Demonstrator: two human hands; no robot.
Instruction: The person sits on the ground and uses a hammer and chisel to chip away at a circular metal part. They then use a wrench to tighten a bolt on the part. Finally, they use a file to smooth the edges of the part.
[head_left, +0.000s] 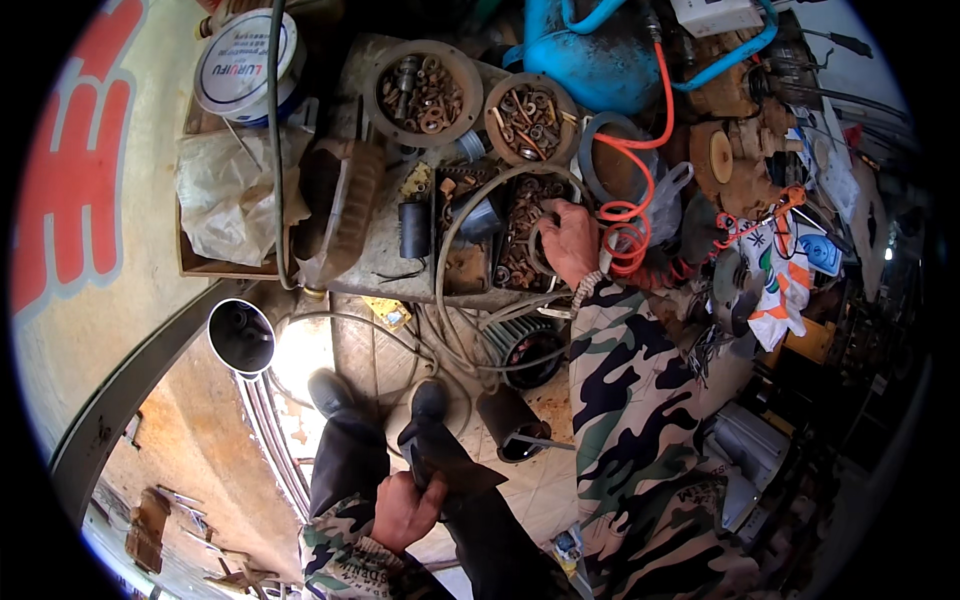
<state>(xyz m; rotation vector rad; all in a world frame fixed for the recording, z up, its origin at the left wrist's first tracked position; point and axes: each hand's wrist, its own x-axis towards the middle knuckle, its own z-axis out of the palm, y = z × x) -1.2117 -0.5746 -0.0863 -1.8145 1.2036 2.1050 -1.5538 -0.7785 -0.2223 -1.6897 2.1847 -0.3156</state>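
Observation:
My right hand (568,242) reaches into a dark rectangular tray (497,262) filled with small rusty bolts and nuts (522,222). Its fingers are bent down among them, and their tips are hidden. A curved grey edge shows beside the fingers; I cannot tell whether it is held. Low over my legs, my left hand (408,510) is closed around a dark metal piece (468,474) with a flat, pointed plate. Next to the bolt tray, another compartment holds a dark cylinder (478,218) and loose parts.
Two round pans, one (470,80) larger than the other (572,105), hold rusty hardware. A blue tank (585,65) and coiled orange hose (625,215) lie beyond. A cable (443,270) loops over the bench edge. On the floor stand a motor (525,350) and a pipe (240,335).

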